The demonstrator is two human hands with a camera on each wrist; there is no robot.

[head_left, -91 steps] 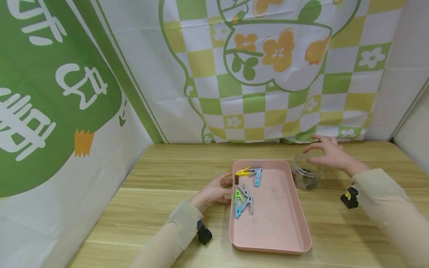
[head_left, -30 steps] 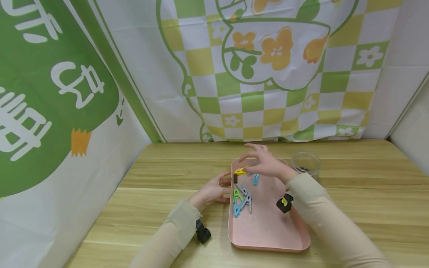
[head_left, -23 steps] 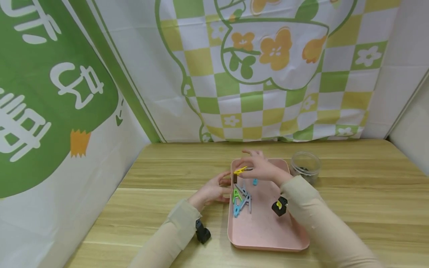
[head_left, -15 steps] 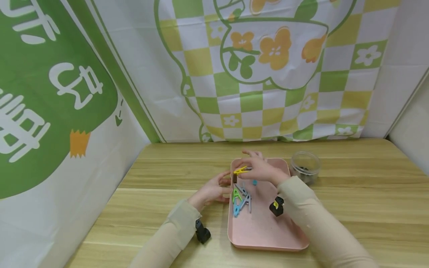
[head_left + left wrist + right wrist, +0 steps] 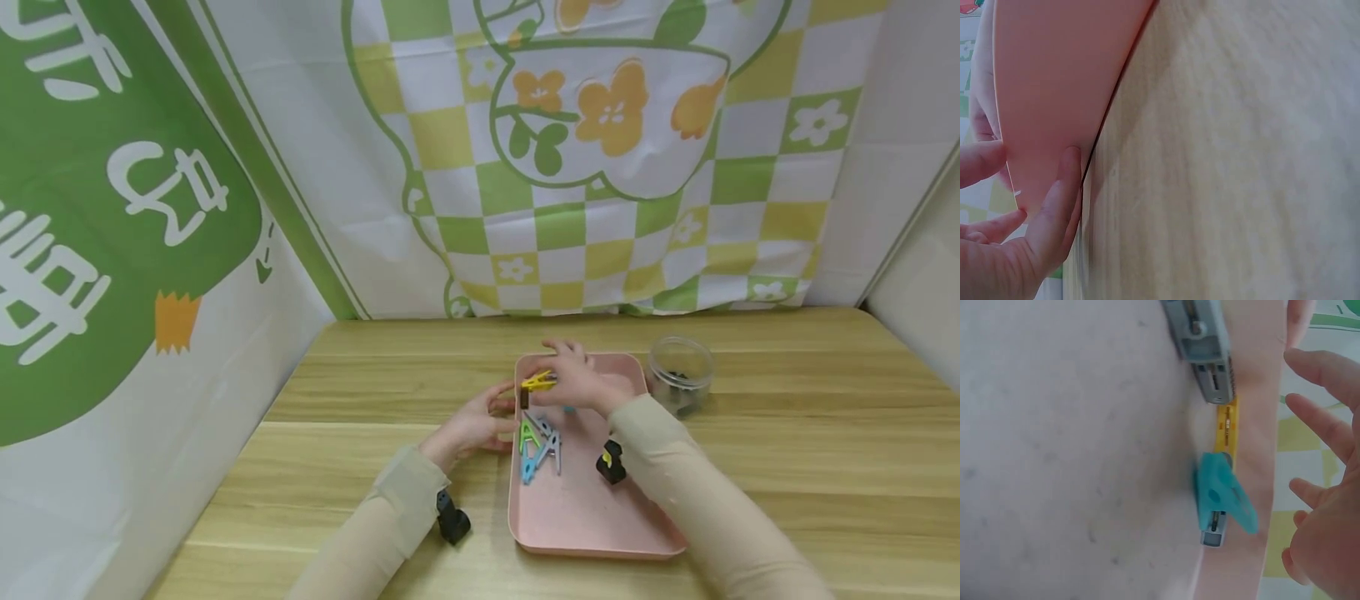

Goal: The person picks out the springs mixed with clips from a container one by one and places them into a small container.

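Observation:
My left hand [image 5: 474, 425] rests its fingertips against the outside of the pink tray's [image 5: 600, 533] left wall, with fairly straight fingers. Over the tray's far left corner is my right hand [image 5: 572, 379], beside a yellow clothespin [image 5: 537, 382]. In the right wrist view its fingers [image 5: 1322, 425] are spread near the tray wall, and no item shows between them. A blue clothespin [image 5: 1216, 490] and a grey one [image 5: 1200, 331] lie by that wall. Green [image 5: 528, 435], grey and blue clothespins are clustered lower along the left side. A small dark brown piece [image 5: 524, 398] is at the left rim.
A round clear jar [image 5: 681, 375] with dark bits inside stands just right of the tray's far end. All of this is on a wooden table [image 5: 360, 400]. A patterned cloth [image 5: 592, 208] hangs behind the back edge.
My right hand has moved left from above the jar to the tray's far left corner, covering most of the blue clothespin there. The left hand has stayed at the tray's left wall.

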